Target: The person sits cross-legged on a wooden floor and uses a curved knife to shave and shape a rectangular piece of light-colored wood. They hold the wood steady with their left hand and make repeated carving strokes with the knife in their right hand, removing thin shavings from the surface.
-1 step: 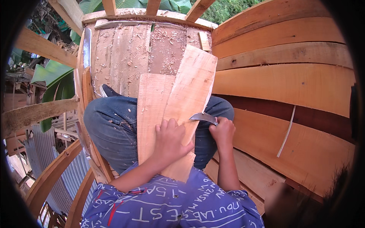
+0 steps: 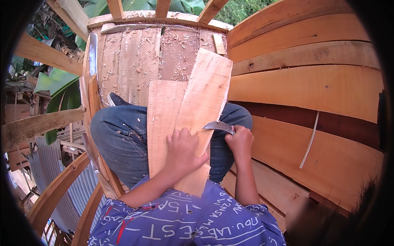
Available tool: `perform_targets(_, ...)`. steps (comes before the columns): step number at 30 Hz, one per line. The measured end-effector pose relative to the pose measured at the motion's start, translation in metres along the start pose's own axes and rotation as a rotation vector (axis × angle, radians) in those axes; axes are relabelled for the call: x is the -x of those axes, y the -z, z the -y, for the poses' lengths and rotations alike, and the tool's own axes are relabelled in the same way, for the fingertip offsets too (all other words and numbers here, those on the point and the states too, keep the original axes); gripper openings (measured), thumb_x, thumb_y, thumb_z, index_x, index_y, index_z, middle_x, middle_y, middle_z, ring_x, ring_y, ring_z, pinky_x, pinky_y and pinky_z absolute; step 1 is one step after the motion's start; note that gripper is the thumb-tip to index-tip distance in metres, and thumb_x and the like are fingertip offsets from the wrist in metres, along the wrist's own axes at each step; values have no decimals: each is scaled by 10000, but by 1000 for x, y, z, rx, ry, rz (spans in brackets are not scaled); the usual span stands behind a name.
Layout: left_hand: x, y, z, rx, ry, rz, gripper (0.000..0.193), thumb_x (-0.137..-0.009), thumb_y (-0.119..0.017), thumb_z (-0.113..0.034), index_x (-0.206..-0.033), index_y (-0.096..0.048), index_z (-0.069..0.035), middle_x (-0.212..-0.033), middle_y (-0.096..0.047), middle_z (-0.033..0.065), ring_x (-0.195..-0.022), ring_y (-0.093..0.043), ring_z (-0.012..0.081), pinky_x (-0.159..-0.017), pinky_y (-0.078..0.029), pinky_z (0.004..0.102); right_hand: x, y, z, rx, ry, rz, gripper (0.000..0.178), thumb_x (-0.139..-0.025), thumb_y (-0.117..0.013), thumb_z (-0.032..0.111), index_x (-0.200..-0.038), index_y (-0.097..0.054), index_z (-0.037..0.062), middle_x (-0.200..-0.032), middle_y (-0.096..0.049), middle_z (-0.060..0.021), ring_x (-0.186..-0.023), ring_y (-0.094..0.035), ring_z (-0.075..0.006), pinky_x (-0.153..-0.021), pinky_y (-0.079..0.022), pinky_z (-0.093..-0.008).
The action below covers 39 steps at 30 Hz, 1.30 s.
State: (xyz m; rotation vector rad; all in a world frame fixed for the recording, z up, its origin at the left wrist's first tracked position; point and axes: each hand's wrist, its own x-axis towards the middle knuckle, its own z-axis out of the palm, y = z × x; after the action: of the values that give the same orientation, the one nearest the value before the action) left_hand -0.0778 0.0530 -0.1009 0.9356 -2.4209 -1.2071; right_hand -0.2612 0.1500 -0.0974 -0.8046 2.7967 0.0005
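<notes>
The right hand (image 2: 239, 139) hides one end of the curved knife (image 2: 217, 126); the upper board (image 2: 207, 86) hides part of the lower board (image 2: 161, 119). The near edge crops the shirt (image 2: 172, 223). At near right, a dark shape (image 2: 349, 219) is blurred.

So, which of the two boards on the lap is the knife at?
The upper, slanting board: the curved knife, in the right hand, meets its right edge. The other board, lying straighter, is partly beneath it.

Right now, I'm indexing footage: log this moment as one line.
left hand: on upper board; right hand: gripping curved knife; knife: at board's right edge
</notes>
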Motion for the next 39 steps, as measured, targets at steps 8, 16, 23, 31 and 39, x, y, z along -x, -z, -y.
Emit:
perform_targets(8,-4,4,-10,-14,39,45,347,-594,-744,-242,-735,-471,-80,-866,-443,94,-872,-422,288,-767,-299,421,3,12,-15,-260,172,172,278,-789,-685,306,-786,-704,28,-738,-664,-224,-743,-663,-399,-676,-516,-464)
perform_targets(16,-4,28,-4,205,79,18,351,-594,-703,-74,-768,-398,-67,-856,-417,110,-817,-445,277,-774,-388,349,29,5,-14,-920,441,336,258,-926,-616,235,-911,-609,-23,-678,-596,-171,-573,-571,-220,-565,-439,-355)
perform_targets(23,17,40,23,525,145,35,439,-635,-741,-53,-855,-365,-105,-889,-373,24,-860,-389,145,-833,-333,251,48,-1,-12,-1069,339,435,230,-921,-658,209,-905,-604,-14,-626,-573,-63,-541,-534,-107,-503,-414,-293)
perform_targets(31,33,33,15,645,119,-11,455,-629,-711,35,-878,-358,-105,-914,-371,32,-882,-393,143,-867,-335,263,68,-23,58,-1807,-8,612,241,-903,-702,192,-858,-479,112,-623,-518,54,-459,-458,-2,-379,-308,-189)
perform_targets(39,26,50,23,445,131,104,897,-638,-771,-286,-1377,-340,-17,-1452,-316,172,-1371,-310,275,-1137,-214,375,67,-10,92,-1859,111,581,207,-873,-706,66,-898,-501,72,-795,-511,44,-688,-524,-7,-578,-438,-181)
